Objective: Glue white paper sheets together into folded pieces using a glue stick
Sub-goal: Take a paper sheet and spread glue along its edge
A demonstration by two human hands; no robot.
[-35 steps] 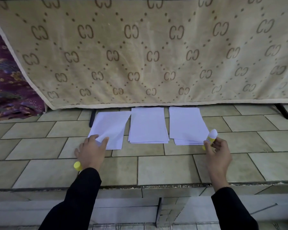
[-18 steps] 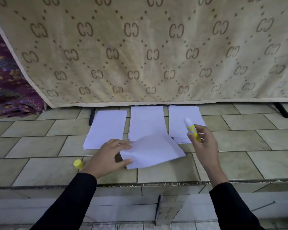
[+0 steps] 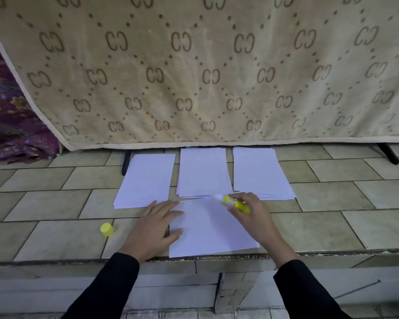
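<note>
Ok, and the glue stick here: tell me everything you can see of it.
The glue stick is a short yellow tube, plastic by the look, with a label too blurred to read. It is uncapped: its white tip is bare and points away and leftward, at the far edge of the loose sheet. The right hand grips its rear half, holding it tilted low. Whether the tip touches the paper cannot be told. Its yellow cap lies apart on the tiles.
</note>
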